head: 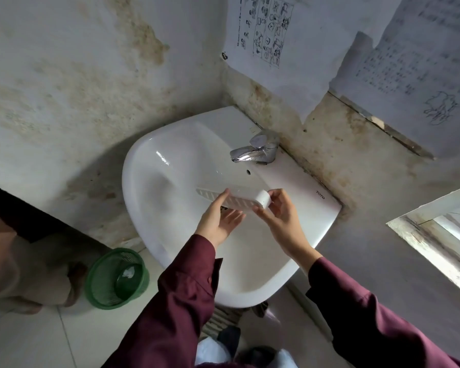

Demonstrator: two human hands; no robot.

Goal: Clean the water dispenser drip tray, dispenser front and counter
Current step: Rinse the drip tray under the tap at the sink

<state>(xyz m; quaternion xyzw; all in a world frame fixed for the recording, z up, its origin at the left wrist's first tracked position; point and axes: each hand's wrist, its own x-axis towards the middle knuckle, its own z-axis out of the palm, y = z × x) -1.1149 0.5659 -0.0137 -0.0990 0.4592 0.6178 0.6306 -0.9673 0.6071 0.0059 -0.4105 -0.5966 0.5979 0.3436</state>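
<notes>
A white slotted drip tray (239,199) is held over the bowl of a white wall sink (170,160). My right hand (279,211) grips the tray's right end, thumb and fingers curled round it. Palm up with straight fingers, my left hand (219,217) lies under the tray's middle, its thumb against the tray's near side. The tray tilts with its slotted face toward me. Both sleeves are dark red. No water dispenser is in view.
A chrome tap (254,150) stands at the sink's back, no water visibly running. A green plastic basket (116,278) sits on the tiled floor at the left. Stained walls with paper notices (263,30) close in behind. A window frame (441,235) is at the right.
</notes>
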